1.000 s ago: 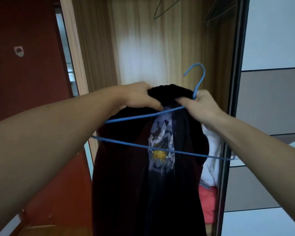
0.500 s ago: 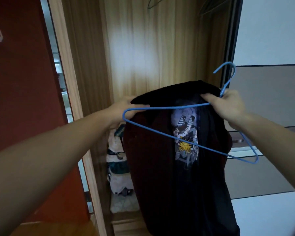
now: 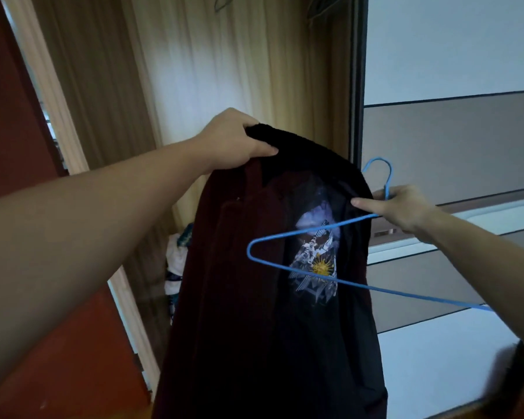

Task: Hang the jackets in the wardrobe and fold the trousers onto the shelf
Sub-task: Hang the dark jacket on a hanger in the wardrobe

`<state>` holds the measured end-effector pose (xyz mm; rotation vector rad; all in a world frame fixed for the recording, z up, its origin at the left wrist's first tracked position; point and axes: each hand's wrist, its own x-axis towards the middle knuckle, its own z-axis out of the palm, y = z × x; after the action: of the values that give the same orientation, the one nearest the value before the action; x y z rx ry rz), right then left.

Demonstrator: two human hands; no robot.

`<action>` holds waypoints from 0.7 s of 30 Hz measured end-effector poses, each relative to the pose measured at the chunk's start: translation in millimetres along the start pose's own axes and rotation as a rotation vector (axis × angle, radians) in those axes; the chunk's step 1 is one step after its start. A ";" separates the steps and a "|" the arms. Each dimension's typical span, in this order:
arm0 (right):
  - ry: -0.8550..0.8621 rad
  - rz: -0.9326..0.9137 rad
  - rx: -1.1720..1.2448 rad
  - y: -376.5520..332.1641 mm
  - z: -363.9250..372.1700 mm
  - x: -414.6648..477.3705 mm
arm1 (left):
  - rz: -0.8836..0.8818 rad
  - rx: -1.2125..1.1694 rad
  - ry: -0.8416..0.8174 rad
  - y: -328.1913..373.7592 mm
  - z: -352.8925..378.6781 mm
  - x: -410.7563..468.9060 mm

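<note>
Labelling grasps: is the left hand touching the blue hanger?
Apart. Head view: left hand grips the jacket; hanger, in the right hand, lies clearly below it.

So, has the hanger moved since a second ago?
Yes. The hanger has gone right: its hook sat left of the dark door edge a second ago and now sits right of it, in the right hand.

left grip (image 3: 233,140): bare hand | right grip (image 3: 406,211): bare hand | forearms (image 3: 103,225): bare

Left hand (image 3: 236,140) grips jacket (image 3: 254,297) — right hand (image 3: 406,210), seemingly, hanger (image 3: 248,251).
</note>
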<state>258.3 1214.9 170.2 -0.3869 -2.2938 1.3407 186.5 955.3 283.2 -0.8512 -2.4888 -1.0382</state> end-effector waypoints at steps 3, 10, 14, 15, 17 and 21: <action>0.087 -0.010 -0.048 9.2 1.3 7.5 | 0.016 0.118 0.015 4.3 -4.6 1.4; 0.270 -0.151 -0.209 -10.3 31.4 14.6 | 0.036 0.297 -0.007 1.1 2.0 -1.8; 0.082 -0.262 -0.030 -38.6 69.8 1.3 | 0.043 0.337 0.014 -1.7 8.3 -4.0; -0.057 -0.222 0.066 -44.7 71.7 -3.9 | 0.037 0.342 0.016 -4.0 8.0 -4.1; -0.323 -0.131 0.138 -50.4 70.3 -11.8 | 0.026 0.349 0.016 -8.2 6.9 -4.4; -0.231 -0.235 0.002 -46.9 85.3 -13.1 | 0.050 0.345 0.003 -8.2 9.9 -13.2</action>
<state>225.1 1122.4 171.8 0.0427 -2.4314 1.3257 191.0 952.5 265.6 -0.7952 -2.5252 -0.5668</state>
